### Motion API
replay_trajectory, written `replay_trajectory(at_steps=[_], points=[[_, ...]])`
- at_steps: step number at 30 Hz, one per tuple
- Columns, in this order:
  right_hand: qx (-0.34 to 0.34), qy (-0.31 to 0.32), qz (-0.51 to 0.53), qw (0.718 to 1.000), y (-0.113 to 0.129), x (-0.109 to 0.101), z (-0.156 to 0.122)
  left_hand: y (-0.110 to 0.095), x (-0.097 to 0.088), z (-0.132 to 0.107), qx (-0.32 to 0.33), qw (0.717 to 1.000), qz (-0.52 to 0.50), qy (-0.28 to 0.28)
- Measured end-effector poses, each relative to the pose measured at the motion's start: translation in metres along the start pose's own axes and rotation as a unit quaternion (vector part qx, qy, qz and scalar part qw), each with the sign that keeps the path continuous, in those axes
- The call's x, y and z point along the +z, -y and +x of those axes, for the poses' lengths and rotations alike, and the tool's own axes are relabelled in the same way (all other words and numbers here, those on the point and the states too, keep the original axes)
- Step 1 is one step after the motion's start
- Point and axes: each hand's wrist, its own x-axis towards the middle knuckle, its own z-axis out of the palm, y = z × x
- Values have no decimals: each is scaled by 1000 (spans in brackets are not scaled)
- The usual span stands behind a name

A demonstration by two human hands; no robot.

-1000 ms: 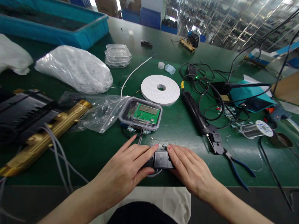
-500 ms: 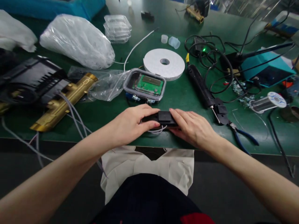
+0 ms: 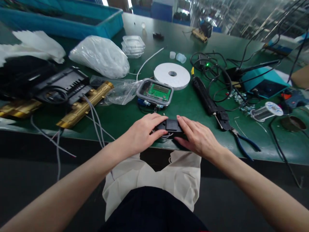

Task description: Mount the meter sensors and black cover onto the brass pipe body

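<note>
Near the front edge of the green table, a black plastic housing (image 3: 171, 124) with a raised square on top lies between my hands. My left hand (image 3: 142, 131) grips its left end, thumb in front and fingers behind. The right end is held by my right hand (image 3: 199, 135), fingers over the top and thumb low at the front. A thin grey cable (image 3: 167, 136) loops out at the housing's front side. Just behind it sits a clear-lidded case (image 3: 154, 93) with a green circuit board inside. What lies under my palms is hidden.
Brass pipe bodies (image 3: 84, 104) with black housings and loose grey wires lie at left. A white tape roll (image 3: 172, 76) is behind the case. To the right are a soldering iron (image 3: 205, 93), blue-handled pliers (image 3: 243, 143) and a solder spool (image 3: 266, 111). A blue bin (image 3: 101, 27) stands at back left.
The camera view has tilted up and turned slightly left, showing more of the far table. Both hands keep their hold on the black housing, which stays in about the same place.
</note>
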Motion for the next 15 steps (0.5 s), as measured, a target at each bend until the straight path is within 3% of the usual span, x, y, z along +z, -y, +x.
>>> replay_trajectory(at_steps=[3, 8, 11, 15], points=[[44, -4, 124, 991, -1, -4, 2, -1, 2, -5, -11, 1000, -17, -4], [124, 20, 311, 942, -4, -11, 11, 3, 3, -9, -34, 998, -45, -13], [156, 49, 353, 921, -2, -13, 16, 4, 2, -8, -38, 998, -50, -16], [164, 54, 342, 924, 0, -14, 18, 6, -2, -4, -48, 997, -62, -4]])
